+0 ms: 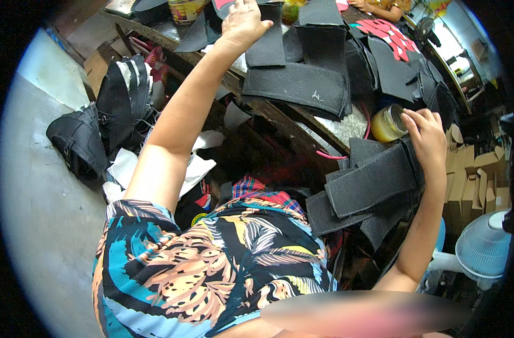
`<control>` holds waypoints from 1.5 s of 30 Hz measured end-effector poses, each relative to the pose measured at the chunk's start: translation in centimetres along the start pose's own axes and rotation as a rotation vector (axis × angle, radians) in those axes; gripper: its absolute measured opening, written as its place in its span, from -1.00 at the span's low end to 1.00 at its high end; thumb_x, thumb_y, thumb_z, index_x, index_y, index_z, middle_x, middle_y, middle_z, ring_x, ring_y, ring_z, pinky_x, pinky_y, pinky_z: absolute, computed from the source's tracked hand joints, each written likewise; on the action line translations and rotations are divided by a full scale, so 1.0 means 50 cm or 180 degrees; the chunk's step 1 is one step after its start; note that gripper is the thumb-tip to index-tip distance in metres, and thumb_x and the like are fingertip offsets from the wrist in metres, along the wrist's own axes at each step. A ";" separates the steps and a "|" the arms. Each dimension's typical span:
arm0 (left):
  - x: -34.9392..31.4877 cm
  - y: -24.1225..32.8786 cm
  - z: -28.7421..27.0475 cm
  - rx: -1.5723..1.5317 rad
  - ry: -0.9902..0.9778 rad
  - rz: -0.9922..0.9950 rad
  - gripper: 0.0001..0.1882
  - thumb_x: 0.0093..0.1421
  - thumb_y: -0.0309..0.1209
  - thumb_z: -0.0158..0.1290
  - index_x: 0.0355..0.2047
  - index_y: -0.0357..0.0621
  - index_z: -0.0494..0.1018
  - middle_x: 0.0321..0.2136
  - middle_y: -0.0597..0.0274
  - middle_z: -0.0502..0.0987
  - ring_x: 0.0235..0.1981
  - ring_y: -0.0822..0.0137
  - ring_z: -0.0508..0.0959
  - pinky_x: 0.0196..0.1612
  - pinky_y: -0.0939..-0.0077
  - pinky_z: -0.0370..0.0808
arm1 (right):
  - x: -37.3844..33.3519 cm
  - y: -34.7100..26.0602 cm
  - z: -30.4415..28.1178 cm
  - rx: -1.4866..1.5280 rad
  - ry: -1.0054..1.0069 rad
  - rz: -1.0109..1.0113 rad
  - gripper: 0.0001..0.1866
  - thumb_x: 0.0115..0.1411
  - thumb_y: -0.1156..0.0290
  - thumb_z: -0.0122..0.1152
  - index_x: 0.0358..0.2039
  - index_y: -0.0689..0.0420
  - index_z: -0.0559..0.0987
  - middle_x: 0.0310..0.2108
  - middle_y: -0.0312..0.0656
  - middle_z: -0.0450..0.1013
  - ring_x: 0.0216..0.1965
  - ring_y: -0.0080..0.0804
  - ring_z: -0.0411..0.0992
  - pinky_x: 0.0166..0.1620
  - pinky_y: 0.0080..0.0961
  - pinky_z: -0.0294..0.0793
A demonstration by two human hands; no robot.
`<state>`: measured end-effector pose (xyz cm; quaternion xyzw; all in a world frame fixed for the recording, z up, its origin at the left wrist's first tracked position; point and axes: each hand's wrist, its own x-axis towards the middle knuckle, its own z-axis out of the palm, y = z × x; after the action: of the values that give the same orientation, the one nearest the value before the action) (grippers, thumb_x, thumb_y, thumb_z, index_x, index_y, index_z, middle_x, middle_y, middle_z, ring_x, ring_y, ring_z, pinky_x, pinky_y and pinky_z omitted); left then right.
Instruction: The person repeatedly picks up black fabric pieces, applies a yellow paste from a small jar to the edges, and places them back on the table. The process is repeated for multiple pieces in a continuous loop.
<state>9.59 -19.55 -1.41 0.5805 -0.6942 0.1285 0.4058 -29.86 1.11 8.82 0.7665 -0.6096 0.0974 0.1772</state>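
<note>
My left hand (243, 26) reaches to the far edge of the bench. Its thumb sticks out to the side, and its fingers lie by a red and grey piece (222, 7). Over on the right, my right hand (427, 134) has its fingers bent together at the rim of a glass jar (388, 125) with yellowish contents. Whatever those fingers may pinch is hidden. Between the hands, black fabric panels (296, 84) lie stacked on the bench. More black pieces (372, 183) are piled below the jar, beside my right forearm.
A yellow tub (186, 10) stands at the back left. Red cut pieces (385, 35) lie at the far right, near another person's hand (361, 5). Black bags (76, 143) sit on the floor at left. Cardboard boxes (474, 180) and a white fan (482, 245) are at right.
</note>
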 end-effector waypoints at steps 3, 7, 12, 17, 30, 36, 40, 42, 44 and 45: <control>-0.031 0.076 -0.064 -0.0675 -0.0261 0.0412 -0.13 0.15 -0.28 0.25 0.38 -0.26 0.08 0.18 -0.25 0.36 0.23 -0.09 0.38 0.26 0.18 0.34 | 0.017 0.008 0.014 -0.0301 -0.0667 0.0126 -0.51 0.12 -0.15 0.28 -0.22 0.00 0.76 -0.26 -0.15 0.50 -0.09 -0.15 0.43 -0.03 -0.21 0.45; -0.144 0.183 -0.106 -0.0983 -0.1048 0.1557 -0.53 0.17 -0.15 0.22 0.01 -0.12 0.50 -0.06 0.04 0.55 0.00 -0.04 0.53 0.10 0.17 0.49 | 0.036 0.004 0.034 -0.0652 -0.0998 0.0123 -0.41 -0.02 -0.26 0.35 -0.22 0.00 0.77 -0.21 -0.12 0.49 -0.03 -0.17 0.42 0.00 -0.20 0.42; -0.214 0.219 -0.103 -0.0591 -0.1186 0.1762 -0.58 0.13 -0.17 0.24 -0.05 -0.07 0.55 -0.14 0.20 0.56 -0.12 0.15 0.54 -0.05 0.31 0.54 | 0.040 -0.005 0.056 -0.0834 -0.1004 -0.0056 -0.36 -0.05 -0.28 0.35 -0.29 0.10 0.76 -0.27 -0.13 0.48 -0.04 -0.18 0.41 -0.03 -0.20 0.38; -0.222 0.212 -0.093 -0.0918 -0.1050 0.2026 -0.72 0.17 -0.26 0.21 -0.13 -0.06 0.60 -0.18 0.25 0.60 -0.10 0.17 0.57 -0.05 0.33 0.56 | 0.046 -0.013 0.085 -0.1202 -0.1109 -0.0312 -0.18 -0.05 -0.50 0.16 -0.47 0.15 0.74 -0.26 -0.15 0.56 -0.04 -0.22 0.45 -0.05 -0.19 0.36; -0.239 0.228 -0.116 -0.1411 -0.0754 0.2374 -0.75 0.12 -0.40 0.23 -0.17 -0.13 0.56 0.06 0.09 0.53 0.17 0.04 0.47 0.24 0.17 0.42 | -0.006 -0.020 -0.019 -0.0779 -0.0496 0.0093 -0.33 0.25 -0.34 -0.03 -0.32 0.01 0.75 -0.25 -0.23 0.55 -0.08 -0.21 0.47 -0.06 -0.20 0.38; -0.261 0.240 -0.101 -0.1335 -0.1270 0.2018 -0.54 0.05 -0.38 0.27 0.01 -0.03 0.51 0.08 0.15 0.53 0.18 0.10 0.47 0.28 0.16 0.35 | -0.043 -0.075 -0.067 -0.0092 0.0777 -0.0858 -0.56 0.22 -0.08 0.24 -0.23 0.06 0.72 -0.21 -0.23 0.54 -0.09 -0.24 0.48 -0.05 -0.24 0.39; -0.264 0.243 -0.095 -0.1130 -0.1041 0.2031 -0.53 0.06 -0.34 0.26 0.03 0.00 0.53 0.07 0.17 0.53 0.17 0.10 0.48 0.28 0.16 0.36 | -0.039 -0.104 -0.039 0.1045 0.1626 -0.1139 -0.64 0.22 0.14 0.31 -0.03 0.03 0.66 -0.11 -0.12 0.54 -0.04 -0.20 0.49 0.05 -0.32 0.44; -0.265 0.246 -0.098 -0.1160 -0.1098 0.1972 -0.54 0.07 -0.34 0.24 0.03 0.00 0.54 0.06 0.16 0.54 0.17 0.11 0.48 0.28 0.15 0.36 | -0.038 -0.118 0.012 0.1650 0.0966 -0.0838 -0.66 0.25 0.21 0.28 -0.01 0.04 0.66 -0.10 -0.09 0.53 -0.02 -0.19 0.48 0.08 -0.33 0.43; -0.265 0.251 -0.102 -0.1120 -0.1190 0.1931 -0.55 0.07 -0.34 0.23 0.02 -0.01 0.55 0.05 0.16 0.54 0.16 0.12 0.48 0.28 0.15 0.36 | -0.034 -0.126 0.076 0.1903 -0.0007 -0.0469 -0.61 0.31 0.32 0.16 0.14 0.04 0.59 0.04 -0.14 0.43 0.08 -0.36 0.42 0.11 -0.41 0.44; -0.266 0.254 -0.103 -0.1074 -0.1248 0.1908 -0.56 0.07 -0.35 0.23 0.01 -0.01 0.55 0.05 0.16 0.54 0.16 0.12 0.49 0.28 0.15 0.36 | -0.031 -0.124 0.103 0.1985 -0.0290 -0.0313 -0.58 0.30 0.32 0.16 0.17 0.05 0.56 0.03 -0.16 0.41 0.07 -0.36 0.40 0.10 -0.42 0.42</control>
<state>0.15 -3.16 -3.87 0.2908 -0.9085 0.0121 0.2998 -24.56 1.68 2.57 0.8160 -0.5199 0.2365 -0.0893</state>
